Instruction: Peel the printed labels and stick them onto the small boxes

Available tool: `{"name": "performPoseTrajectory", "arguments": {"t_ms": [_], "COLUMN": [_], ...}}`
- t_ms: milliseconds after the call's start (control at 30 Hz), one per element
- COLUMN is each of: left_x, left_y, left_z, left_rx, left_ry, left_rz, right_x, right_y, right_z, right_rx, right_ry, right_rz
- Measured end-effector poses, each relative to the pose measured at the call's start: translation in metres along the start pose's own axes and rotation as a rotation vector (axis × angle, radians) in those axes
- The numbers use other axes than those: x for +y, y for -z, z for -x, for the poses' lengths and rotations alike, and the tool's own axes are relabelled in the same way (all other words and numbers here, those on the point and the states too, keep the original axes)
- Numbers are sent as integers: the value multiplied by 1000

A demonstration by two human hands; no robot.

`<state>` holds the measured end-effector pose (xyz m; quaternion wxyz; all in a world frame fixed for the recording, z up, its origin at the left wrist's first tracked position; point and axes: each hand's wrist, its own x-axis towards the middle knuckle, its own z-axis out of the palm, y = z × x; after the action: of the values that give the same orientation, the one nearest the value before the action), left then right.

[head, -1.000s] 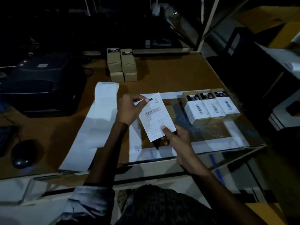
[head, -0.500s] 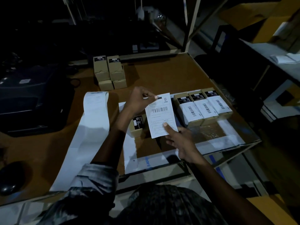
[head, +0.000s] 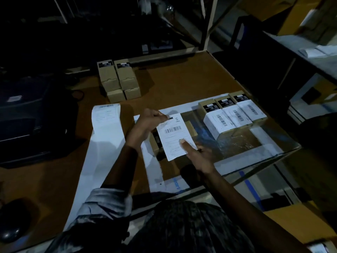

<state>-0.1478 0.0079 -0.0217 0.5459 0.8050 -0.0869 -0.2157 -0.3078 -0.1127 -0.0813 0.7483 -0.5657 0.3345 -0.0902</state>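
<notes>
two hands hold one label (head: 175,136) over a box (head: 154,143) on the desk (head: 182,83): left hand (head: 145,125) fingers pinch its top corner, right hand (head: 199,155) fingers clamp its lower edge.

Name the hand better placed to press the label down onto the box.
Probably the right hand: its thumb already lies on the label face over the box, while the left hand pinches the top corner.

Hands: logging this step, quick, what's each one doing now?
Left hand: pinching the label's top corner.
Right hand: gripping its lower edge, thumb on top.
</notes>
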Motion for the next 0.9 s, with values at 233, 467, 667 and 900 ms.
{"name": "performPoseTrajectory", "arguments": {"t_ms": [233,467,667,900], "left_x": [5,-2,-9,-7], "left_y": [-14,-26,-29,-34], "left_z": [-14,-10,-8,-5], "left_rx": [-2,65,110,153], "left_ry": [86,71,70,57], "left_rz": [21,53,77,6], "right_x": [-2,-5,2,5], "right_y": [14,28,29,29], "right_z": [-23,-36,-37,-41], "right_rx": [-4,-57,-104,-75], "right_ry": [-21,17,31,10], "right_rz": [-22,-25,-2,-26]}}
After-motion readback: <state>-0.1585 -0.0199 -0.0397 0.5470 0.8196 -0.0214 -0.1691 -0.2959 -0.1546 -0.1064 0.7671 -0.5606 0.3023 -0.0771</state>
